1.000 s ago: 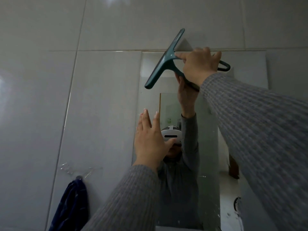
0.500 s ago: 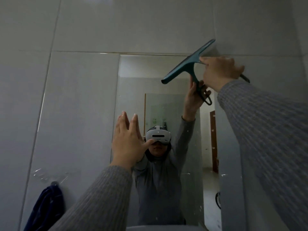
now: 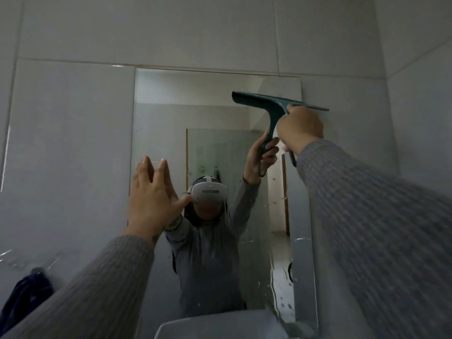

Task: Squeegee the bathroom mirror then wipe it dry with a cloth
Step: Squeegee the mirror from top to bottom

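A tall rectangular mirror (image 3: pixel 171 113) hangs on the grey tiled wall and reflects me. My right hand (image 3: pixel 301 129) grips the handle of a teal squeegee (image 3: pixel 266 104), whose blade lies almost level against the mirror's upper right part, its right end past the mirror's edge. My left hand (image 3: pixel 152 195) is raised with fingers spread near the mirror's left edge, holding nothing. A dark blue cloth (image 3: pixel 23 298) hangs from a wall hook at the lower left.
The white rim of a basin (image 3: pixel 215 324) shows at the bottom, below the mirror. Water drops and streaks mark the mirror's lower right part. A wall corner runs down the far right.
The squeegee's blade has turned from a steep slant to nearly level and has come down from the mirror's top edge toward the right side. My left hand stays raised and spread.
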A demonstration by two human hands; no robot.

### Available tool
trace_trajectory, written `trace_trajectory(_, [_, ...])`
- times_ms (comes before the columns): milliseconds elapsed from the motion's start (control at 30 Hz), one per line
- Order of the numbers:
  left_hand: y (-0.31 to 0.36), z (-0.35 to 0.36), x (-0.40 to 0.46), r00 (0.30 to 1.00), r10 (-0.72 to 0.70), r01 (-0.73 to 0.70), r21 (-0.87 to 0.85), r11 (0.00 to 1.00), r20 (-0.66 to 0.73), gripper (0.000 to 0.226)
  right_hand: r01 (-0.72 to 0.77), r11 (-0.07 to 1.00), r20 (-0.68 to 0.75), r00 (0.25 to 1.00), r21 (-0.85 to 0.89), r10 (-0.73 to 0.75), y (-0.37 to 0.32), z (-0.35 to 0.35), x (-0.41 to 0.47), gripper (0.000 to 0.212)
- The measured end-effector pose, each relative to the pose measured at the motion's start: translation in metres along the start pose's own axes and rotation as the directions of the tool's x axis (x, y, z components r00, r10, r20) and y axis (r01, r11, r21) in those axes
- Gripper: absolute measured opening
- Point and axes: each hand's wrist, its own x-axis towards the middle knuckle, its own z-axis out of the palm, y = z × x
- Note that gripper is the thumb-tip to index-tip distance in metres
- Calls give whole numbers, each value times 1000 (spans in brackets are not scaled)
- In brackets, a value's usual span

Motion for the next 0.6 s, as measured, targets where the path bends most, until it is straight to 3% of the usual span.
trace_trajectory(233, [-2, -3, 1, 1000, -4, 4, 4, 1000, 21, 106, -95, 949, 10, 995, 300, 96, -23, 33, -42, 33])
trace_trajectory(600, [-6, -12, -9, 999, -2, 2, -5, 1000, 52, 104, -44, 941, 70, 997, 336, 21, -70, 70, -93, 36])
